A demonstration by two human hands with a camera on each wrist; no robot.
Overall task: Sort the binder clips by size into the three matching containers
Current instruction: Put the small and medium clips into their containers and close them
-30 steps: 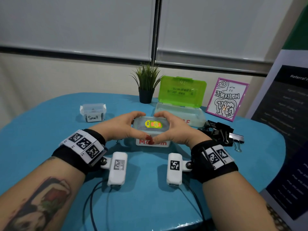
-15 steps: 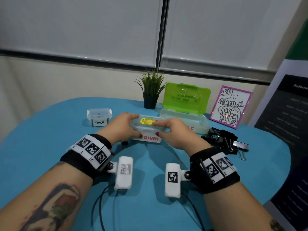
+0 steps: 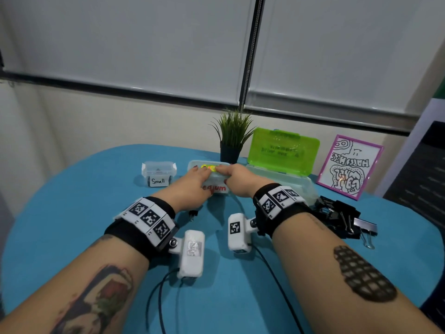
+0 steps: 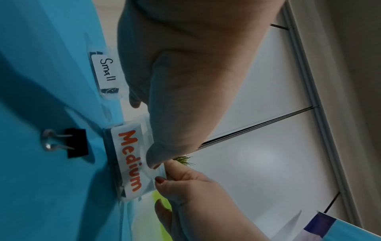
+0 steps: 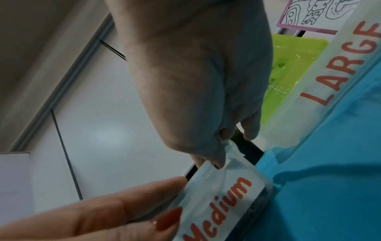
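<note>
loose clip: one black binder clip (image 4: 72, 143) lies alone on the blue table (image 3: 72, 213), just near side of the Medium box, under the left wrist; wire handles point toward the person
clip pile: remaining black binder clips (image 3: 337, 218) heaped at right of the right forearm, right hand nearer to them
left hand (image 3: 190, 186): fingers curled over the left end of the Medium box (image 3: 216, 186), thumb on its labelled front, gripping it
right hand (image 3: 240, 179): pinching the box's lid edge at the right end, thumb on front, fingers over top
Medium box: lid on, long axis runs left-right, both hands straddle it; sits between the other two
key relation: looks like lid being pressed or pried, can't tell which
Small box (image 3: 159, 172): just left of Medium, lid on
Large box (image 3: 277, 174): just right, green lid standing open, nearest the pile
</note>
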